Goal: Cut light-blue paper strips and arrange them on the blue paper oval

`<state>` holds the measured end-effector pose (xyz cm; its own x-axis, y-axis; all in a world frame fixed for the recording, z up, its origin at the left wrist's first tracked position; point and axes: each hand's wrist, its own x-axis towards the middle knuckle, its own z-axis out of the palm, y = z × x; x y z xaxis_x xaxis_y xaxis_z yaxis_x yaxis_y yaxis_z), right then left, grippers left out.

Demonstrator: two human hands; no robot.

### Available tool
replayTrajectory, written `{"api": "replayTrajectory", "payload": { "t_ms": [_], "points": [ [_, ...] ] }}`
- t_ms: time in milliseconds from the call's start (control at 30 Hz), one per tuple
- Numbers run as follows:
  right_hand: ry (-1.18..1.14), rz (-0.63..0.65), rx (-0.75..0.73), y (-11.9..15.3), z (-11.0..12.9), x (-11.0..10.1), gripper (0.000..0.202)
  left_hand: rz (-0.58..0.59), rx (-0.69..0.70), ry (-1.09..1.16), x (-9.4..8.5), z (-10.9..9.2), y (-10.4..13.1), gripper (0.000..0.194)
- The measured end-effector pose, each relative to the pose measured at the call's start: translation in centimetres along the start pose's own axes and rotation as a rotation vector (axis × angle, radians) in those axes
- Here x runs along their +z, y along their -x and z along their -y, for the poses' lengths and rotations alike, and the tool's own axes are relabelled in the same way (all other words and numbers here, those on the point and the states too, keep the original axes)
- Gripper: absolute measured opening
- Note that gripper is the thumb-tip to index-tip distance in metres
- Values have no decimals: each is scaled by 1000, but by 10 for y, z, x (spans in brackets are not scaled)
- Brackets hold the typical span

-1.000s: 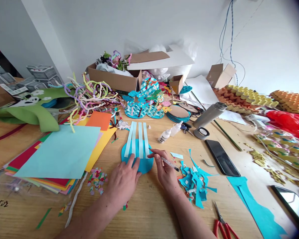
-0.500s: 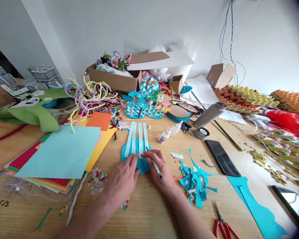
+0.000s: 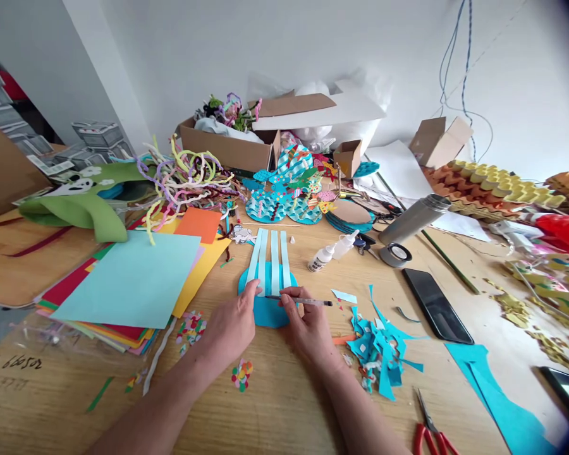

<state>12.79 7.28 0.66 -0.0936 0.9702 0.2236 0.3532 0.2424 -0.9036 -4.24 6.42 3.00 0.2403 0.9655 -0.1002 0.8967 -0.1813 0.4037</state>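
Note:
A round blue paper disc (image 3: 271, 314) lies on the table before me. Several pale blue paper strips (image 3: 275, 262) run side by side across it and past its far edge. My right hand (image 3: 308, 325) grips a slim pen (image 3: 315, 302), which lies nearly level above the disc with its dark tip toward the strips' near ends. On the disc's left side is my left hand (image 3: 232, 322), fingers drawn together at the near end of the leftmost strips; what they pinch is hidden.
Glue bottles (image 3: 321, 258) stand beyond my right hand, near a steel flask (image 3: 415, 218) and a phone (image 3: 437, 306). Blue scraps (image 3: 377, 347) and red-handled scissors (image 3: 431, 436) lie right. Coloured paper sheets (image 3: 133, 278) are stacked left, with confetti dots (image 3: 241, 374) closer to me.
The pen has swung from slanting toward me to nearly level, pointing left. My left fingers have gone from lying flat on the disc to drawn together. The view has shifted slightly left.

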Motion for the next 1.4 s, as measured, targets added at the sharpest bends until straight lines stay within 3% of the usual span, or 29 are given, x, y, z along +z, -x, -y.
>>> {"api": "replayTrajectory", "payload": {
  "t_ms": [400, 1400],
  "points": [
    [91, 32, 52, -1, 3, 3, 23, 24, 1, 12, 2, 2, 0, 54],
    [126, 31, -7, -1, 1, 4, 19, 32, -3, -16, 0, -1, 1, 50]
  ]
}}
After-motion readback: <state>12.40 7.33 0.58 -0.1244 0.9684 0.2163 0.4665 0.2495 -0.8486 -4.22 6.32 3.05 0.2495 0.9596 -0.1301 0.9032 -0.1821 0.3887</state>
